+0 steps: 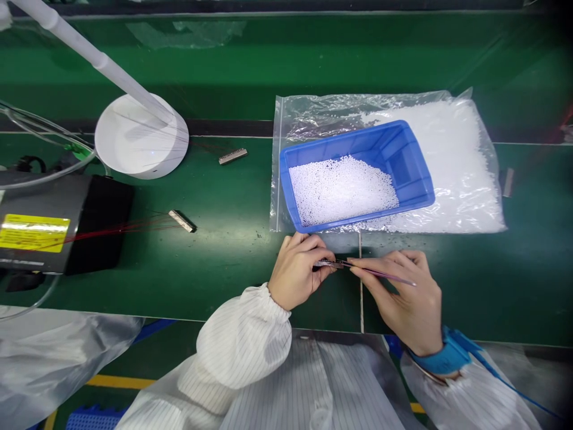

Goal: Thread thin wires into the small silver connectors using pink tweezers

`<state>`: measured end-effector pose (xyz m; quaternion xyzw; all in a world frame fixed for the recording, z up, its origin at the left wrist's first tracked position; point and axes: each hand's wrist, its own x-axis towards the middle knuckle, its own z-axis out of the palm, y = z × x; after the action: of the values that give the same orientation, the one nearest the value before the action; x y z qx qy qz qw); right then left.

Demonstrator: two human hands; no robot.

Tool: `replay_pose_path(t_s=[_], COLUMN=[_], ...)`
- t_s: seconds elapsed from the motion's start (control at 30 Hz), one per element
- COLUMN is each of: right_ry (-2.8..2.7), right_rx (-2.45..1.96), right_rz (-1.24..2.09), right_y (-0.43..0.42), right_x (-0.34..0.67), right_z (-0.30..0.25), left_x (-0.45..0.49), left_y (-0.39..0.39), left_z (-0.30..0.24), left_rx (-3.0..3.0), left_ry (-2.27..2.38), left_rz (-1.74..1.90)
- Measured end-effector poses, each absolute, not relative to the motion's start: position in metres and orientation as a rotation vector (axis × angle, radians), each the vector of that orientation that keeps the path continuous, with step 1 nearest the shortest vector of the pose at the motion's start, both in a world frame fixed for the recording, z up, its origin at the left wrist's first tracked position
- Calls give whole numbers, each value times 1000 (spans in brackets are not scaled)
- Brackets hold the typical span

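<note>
My left hand (298, 272) pinches a small dark connector (328, 264) between thumb and fingers, and part of it is hidden by the fingers. My right hand (403, 298) holds slim metal tweezers (380, 272) with a purple sheen. Their tips reach left to the connector, right beside my left fingertips. Fine red wires may trail from the held part, but they are too thin to tell. Both hands are in white striped sleeves, just in front of a blue plastic tray (344, 138) filled partly with white pellets (342, 190).
The tray sits on a clear bag of white pellets (461, 167) on the green mat (242, 280). At left lie a wired connector strip (182, 221), another strip (233, 156), a black device with a yellow label (58, 230) and a round white lamp base (141, 136).
</note>
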<state>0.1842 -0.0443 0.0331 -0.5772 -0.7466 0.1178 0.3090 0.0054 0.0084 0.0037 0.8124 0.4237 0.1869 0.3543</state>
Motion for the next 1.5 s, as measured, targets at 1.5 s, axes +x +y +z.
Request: replay_pose_path(t_s=[1.5], right_ry=[-1938], right_rx=[-1539], right_rz=[279], right_y=[-49], right_x=[180], right_z=[29], left_x=[6], left_y=[8], left_z=[1], left_rx=[2088], left_ry=[1089], left_rz=[515])
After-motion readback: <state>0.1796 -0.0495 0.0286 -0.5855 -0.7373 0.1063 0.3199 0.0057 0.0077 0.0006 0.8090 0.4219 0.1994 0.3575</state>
